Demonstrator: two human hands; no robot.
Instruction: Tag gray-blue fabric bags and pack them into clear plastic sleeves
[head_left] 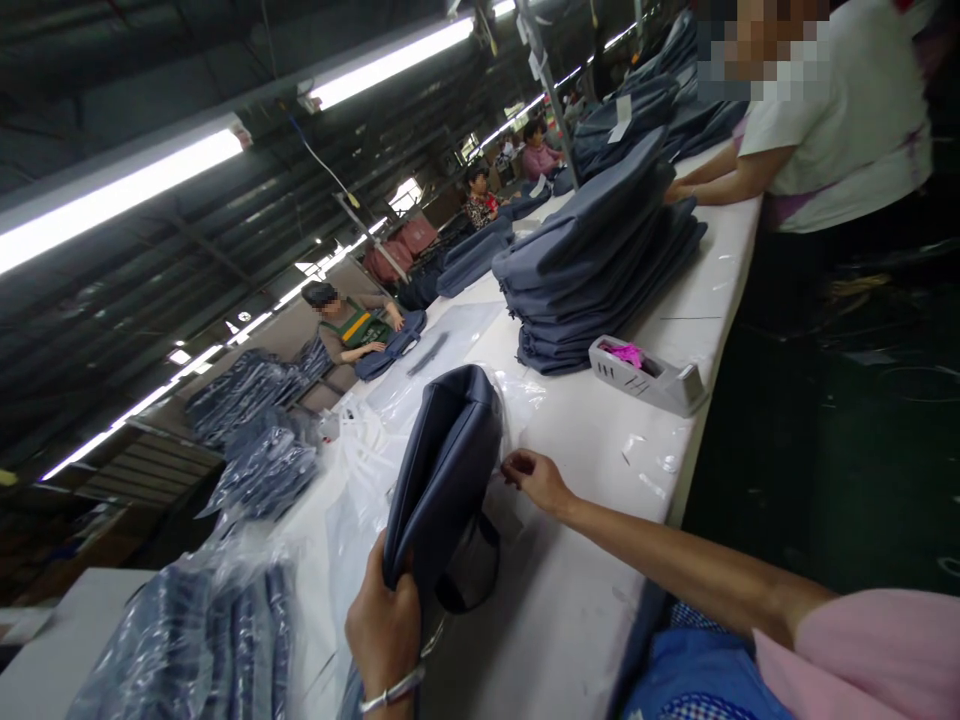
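My left hand (384, 622), with a bracelet at the wrist, grips the lower end of a dark blue bag (454, 450). The bag is raised and tilted above the white table, with its folded opening toward me and a dark strap loop (472, 570) hanging below. On the bag's right side, my right hand (541, 482) has its thumb and fingers pinched together close to the bag's edge. What those fingers hold, if anything, is too small to tell. Clear plastic (521, 390) lies just behind the bag.
Dark blue bags form a tall stack (592, 260) behind a grey tape dispenser (649, 375) with something pink inside. Plastic-wrapped bags (202, 630) lie at the left. White straps (364, 440) rest on the table (570, 600). Co-workers stand across the table and at far right.
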